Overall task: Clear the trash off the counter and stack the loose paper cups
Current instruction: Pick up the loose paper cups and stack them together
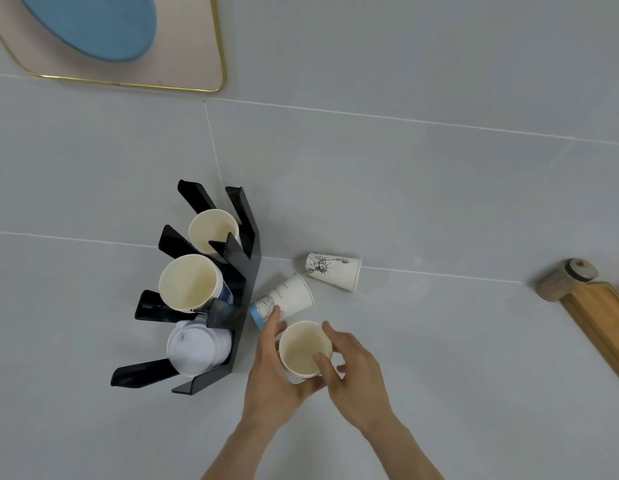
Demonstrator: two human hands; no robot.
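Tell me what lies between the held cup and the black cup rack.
In the head view, the left hand and a tipped blue-printed cup lie between the held cup and the rack.

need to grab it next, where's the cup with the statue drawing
In the head view, the statue cup lies on its side on the counter, right of the black cup rack, just beyond the blue-bottomed cup.

I see the rack (pixel 204 289) blocking left; two tipped cups (pixel 284 299) (pixel 334 270) lie right of it; counter (pixel 439 341) beyond is open.
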